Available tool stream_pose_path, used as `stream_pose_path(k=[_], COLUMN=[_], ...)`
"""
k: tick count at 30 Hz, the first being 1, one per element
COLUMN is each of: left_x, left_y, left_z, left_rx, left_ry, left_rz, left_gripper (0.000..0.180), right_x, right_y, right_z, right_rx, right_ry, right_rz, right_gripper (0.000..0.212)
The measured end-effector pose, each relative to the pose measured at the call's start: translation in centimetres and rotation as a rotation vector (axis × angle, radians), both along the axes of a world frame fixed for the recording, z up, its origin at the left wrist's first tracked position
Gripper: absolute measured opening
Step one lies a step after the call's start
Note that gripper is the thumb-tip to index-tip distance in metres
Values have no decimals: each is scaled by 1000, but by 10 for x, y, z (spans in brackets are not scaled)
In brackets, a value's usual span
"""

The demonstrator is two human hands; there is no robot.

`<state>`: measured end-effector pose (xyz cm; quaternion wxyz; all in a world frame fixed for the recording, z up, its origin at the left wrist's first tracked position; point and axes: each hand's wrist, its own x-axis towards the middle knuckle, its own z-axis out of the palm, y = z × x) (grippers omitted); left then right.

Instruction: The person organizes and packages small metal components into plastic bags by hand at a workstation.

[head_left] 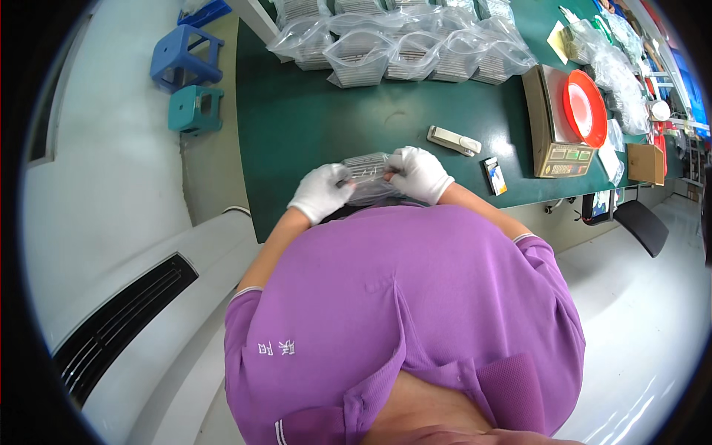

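Note:
A clear plastic bag holding a stack of thin grey strips lies at the near edge of the green table, in front of my body. My left hand, in a white glove, pinches the bag's left side. On its right side my right hand, gloved the same way, has its fingers closed on the plastic. Bare fingertips show at both gloves. The bag's lower part is partly hidden by my purple shirt. Beyond my right hand rests a pale stapler, with a small white and dark box nearby.
Several filled clear bags stand in rows along the table's far side. A weighing scale with a red tray occupies the right. Blue and teal stools are on the floor at left, beyond the green table.

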<state>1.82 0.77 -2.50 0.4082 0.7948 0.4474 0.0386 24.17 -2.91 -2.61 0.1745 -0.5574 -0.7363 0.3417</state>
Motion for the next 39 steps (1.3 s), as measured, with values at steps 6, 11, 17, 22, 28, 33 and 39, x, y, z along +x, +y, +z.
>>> stream_pose_path(k=[6,11,17,22,28,33,39], left_x=[-76,-14,-26,-23,-19,7,-26], left_y=[-24,-42,-45,-29,-38,-15,-51], left_z=[-25,-30,-27,-3,-40,-38,-62], left_rx=[-178,-190,191,62,-6,43,-54], left_ry=[-210,-129,-418,-755,-763,-570,-345], left_rz=[318,301,127,361,410,94,19], left_gripper=[28,35,19,33,65,18,20], right_x=[32,19,16,19,25,7,27], right_y=[-22,-33,-38,-19,-21,-9,-36], right_z=[-12,-39,-25,-4,-18,-49,-50], right_rx=[-106,-71,101,262,208,190,-362], right_ry=[250,333,489,370,328,366,687], right_rz=[-88,-61,13,-96,-84,92,138], right_gripper=[17,27,21,28,77,51,11])
